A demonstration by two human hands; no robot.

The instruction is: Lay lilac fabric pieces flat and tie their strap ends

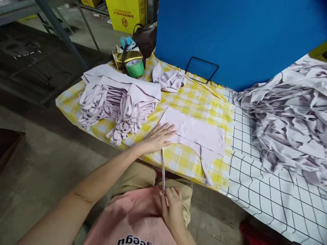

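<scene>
A pale lilac strapped garment piece lies spread on the yellow checked cloth in front of me. My left hand rests flat on its left end, fingers spread. From beneath that hand a thin fabric strap runs down over the table edge. Near my lap, my right hand is closed on the lower end of this strap, which looks taut. The garment's other strap lies loose near the table's front edge. Left of my left hand is a neat stack of similar garment pieces with looped straps hanging together.
A crumpled lilac piece lies behind, near a green tape roll and a dark bag. A blue panel with a black wire frame stands at the back. A large lilac heap covers the right side.
</scene>
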